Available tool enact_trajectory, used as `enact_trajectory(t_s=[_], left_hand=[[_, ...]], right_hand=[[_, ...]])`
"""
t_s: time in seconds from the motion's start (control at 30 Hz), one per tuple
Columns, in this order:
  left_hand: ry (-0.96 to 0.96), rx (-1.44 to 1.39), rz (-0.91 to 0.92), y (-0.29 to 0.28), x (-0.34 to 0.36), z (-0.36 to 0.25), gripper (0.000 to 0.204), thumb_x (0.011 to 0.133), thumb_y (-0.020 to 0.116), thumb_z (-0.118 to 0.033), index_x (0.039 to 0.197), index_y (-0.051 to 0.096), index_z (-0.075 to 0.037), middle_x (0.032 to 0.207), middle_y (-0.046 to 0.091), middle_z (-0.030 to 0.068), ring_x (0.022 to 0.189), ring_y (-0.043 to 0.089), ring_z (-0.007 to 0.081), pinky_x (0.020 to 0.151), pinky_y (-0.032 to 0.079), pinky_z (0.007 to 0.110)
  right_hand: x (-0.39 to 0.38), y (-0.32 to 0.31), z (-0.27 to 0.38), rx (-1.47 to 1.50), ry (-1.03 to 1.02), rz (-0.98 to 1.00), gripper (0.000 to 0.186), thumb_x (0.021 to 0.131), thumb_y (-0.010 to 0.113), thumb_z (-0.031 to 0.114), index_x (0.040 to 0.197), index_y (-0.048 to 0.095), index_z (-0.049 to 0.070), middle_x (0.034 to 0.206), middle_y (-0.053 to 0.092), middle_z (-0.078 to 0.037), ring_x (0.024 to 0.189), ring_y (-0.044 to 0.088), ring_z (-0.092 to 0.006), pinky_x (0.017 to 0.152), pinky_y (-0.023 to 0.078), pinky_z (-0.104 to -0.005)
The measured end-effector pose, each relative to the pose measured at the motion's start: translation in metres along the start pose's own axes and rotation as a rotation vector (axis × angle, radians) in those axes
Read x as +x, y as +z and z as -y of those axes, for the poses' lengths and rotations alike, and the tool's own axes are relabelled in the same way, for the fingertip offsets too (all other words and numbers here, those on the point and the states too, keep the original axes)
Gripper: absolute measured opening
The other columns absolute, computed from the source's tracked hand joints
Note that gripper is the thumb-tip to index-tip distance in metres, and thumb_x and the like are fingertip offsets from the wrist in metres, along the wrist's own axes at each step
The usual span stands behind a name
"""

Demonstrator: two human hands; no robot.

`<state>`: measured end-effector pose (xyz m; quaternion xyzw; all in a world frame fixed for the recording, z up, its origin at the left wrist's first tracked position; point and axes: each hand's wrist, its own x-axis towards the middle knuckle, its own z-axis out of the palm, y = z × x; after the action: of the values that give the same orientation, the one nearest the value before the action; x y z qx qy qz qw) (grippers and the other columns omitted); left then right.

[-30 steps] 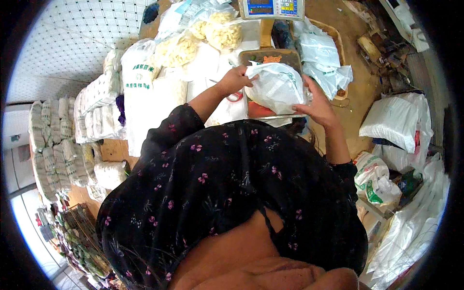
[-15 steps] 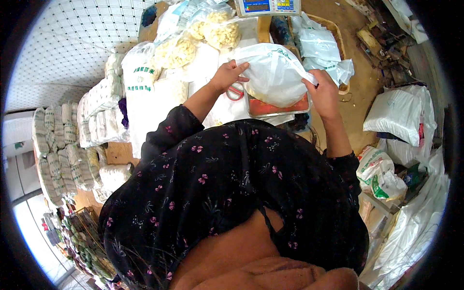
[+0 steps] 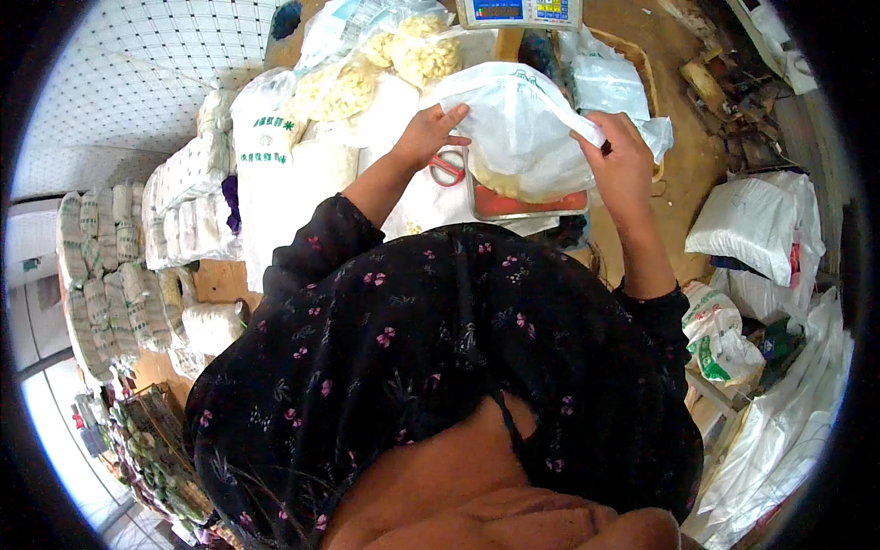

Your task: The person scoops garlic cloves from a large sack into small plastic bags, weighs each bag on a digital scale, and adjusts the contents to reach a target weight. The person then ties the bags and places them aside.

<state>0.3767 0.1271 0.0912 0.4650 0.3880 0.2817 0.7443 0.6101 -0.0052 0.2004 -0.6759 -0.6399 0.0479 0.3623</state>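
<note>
A white translucent plastic bag [image 3: 513, 119] with green print stretches between my two hands, its pale contents sagging at the bottom. My left hand [image 3: 429, 137] pinches the bag's left edge between thumb and fingers. At the other corner, my right hand [image 3: 621, 156] grips the gathered rim. Beneath the bag lies the red-topped tray of a weighing scale [image 3: 532, 205], mostly covered by it. Just below my left hand, red-handled scissors [image 3: 447, 169] rest on the white surface.
The scale's blue display panel [image 3: 521, 13] stands beyond the bag. Clear bags of peeled garlic cloves [image 3: 425, 59] lie at the back left. Folded plastic bags [image 3: 605, 82] fill a basket at the right. Bundled white packs [image 3: 115, 275] are stacked far left; a stuffed white sack [image 3: 747, 225] sits right.
The bag's upper edge has risen a little and its body bulges wider. Both hands have shifted slightly, keeping hold of its edges.
</note>
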Motion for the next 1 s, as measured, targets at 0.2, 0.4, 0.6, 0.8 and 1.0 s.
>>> enact_trajectory(t_s=[0.2, 0.4, 0.6, 0.8, 1.0], left_hand=[[0.016, -0.015, -0.014, 0.001, -0.002, -0.004, 0.038, 0.089, 0.052, -0.024, 0.113, 0.048, 0.005, 0.109, 0.056, 0.0128, 0.098, 0.057, 0.0229, 0.079, 0.055, 0.036], [0.028, -0.067, -0.015, 0.004, -0.006, -0.016, 0.039, 0.090, 0.051, -0.025, 0.113, 0.048, 0.006, 0.111, 0.054, 0.0134, 0.099, 0.056, 0.0240, 0.079, 0.054, 0.037], [0.117, -0.106, 0.025, 0.013, -0.011, -0.037, 0.037, 0.090, 0.051, -0.026, 0.110, 0.050, 0.005, 0.105, 0.057, 0.0128, 0.093, 0.058, 0.0230, 0.077, 0.054, 0.035], [0.180, -0.114, 0.090, 0.021, -0.016, -0.070, 0.037, 0.093, 0.044, -0.027, 0.113, 0.047, 0.004, 0.106, 0.057, 0.0145, 0.092, 0.059, 0.0242, 0.078, 0.054, 0.038], [0.284, -0.131, 0.075, 0.013, -0.035, -0.101, 0.037, 0.094, 0.041, -0.027, 0.118, 0.044, 0.002, 0.109, 0.057, 0.0144, 0.096, 0.058, 0.0248, 0.079, 0.053, 0.041]], right_hand=[[0.008, -0.002, 0.009, 0.022, -0.033, -0.001, 0.026, 0.071, 0.070, 0.013, 0.094, 0.060, 0.007, 0.081, 0.057, -0.008, 0.067, 0.057, -0.0243, 0.059, 0.046, -0.0323], [0.018, -0.006, 0.009, 0.027, -0.067, -0.046, 0.025, 0.070, 0.070, 0.012, 0.093, 0.062, 0.006, 0.081, 0.059, -0.008, 0.066, 0.057, -0.0216, 0.060, 0.046, -0.0297], [0.031, -0.020, 0.010, 0.130, -0.048, -0.102, 0.025, 0.070, 0.071, 0.010, 0.093, 0.062, 0.007, 0.087, 0.061, -0.006, 0.071, 0.058, -0.0158, 0.063, 0.046, -0.0256], [0.058, -0.039, 0.025, 0.520, -0.011, -0.175, 0.035, 0.074, 0.069, 0.007, 0.105, 0.056, 0.003, 0.096, 0.060, -0.006, 0.082, 0.056, -0.0108, 0.072, 0.046, -0.0221], [0.070, -0.055, 0.019, 0.782, -0.110, -0.164, 0.042, 0.075, 0.066, 0.001, 0.114, 0.049, 0.000, 0.085, 0.054, -0.003, 0.076, 0.054, -0.0097, 0.068, 0.046, -0.0196]])
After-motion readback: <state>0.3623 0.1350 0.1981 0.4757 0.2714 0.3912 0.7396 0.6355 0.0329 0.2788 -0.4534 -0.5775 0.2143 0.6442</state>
